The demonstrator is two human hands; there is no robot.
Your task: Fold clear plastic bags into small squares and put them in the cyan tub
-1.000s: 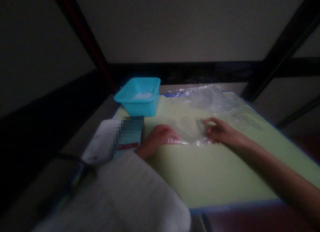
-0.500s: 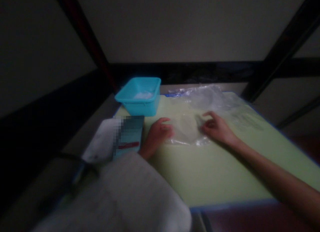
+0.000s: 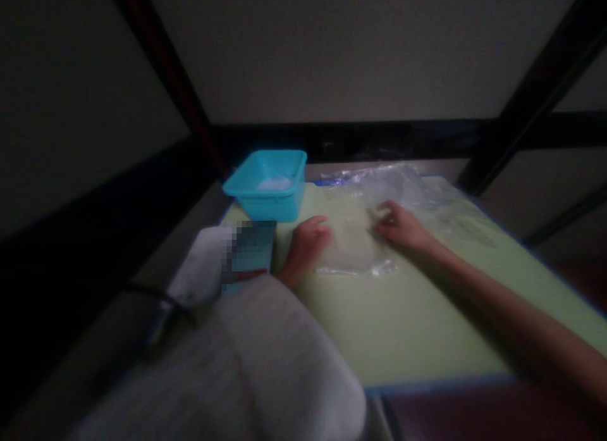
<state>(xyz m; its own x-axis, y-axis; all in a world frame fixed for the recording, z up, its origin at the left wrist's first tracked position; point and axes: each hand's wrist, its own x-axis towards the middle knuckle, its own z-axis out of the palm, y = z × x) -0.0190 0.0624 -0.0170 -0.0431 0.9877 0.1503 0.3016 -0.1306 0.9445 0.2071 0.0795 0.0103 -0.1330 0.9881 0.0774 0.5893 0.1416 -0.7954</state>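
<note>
A clear plastic bag [image 3: 358, 248] lies flat on the yellow-green tabletop, its near edge shiny and crinkled. My left hand [image 3: 309, 243] is at the bag's left side, fingers curled toward it and smeared by motion, so its grip on the film is unclear. At the upper right edge, my right hand [image 3: 401, 227] has its index finger arched up, while the thumb and lower fingers close together on the bag. Behind the right hand, more clear plastic film [image 3: 398, 181] lies loosely heaped.
A turquoise plastic basket [image 3: 265, 207] with white contents [image 3: 275, 183] stands at the back left. Nearer, left of my left hand, are a phone-like flat object [image 3: 251, 254], partly pixelated, and a white object [image 3: 202, 260]. Grey fabric [image 3: 284, 359] covers the lower left. A wall rises behind the table [image 3: 427, 340].
My left hand has shifted slightly right and up, its fingers more curled over the bag's edge. My right hand has moved a little left and away from me.
</note>
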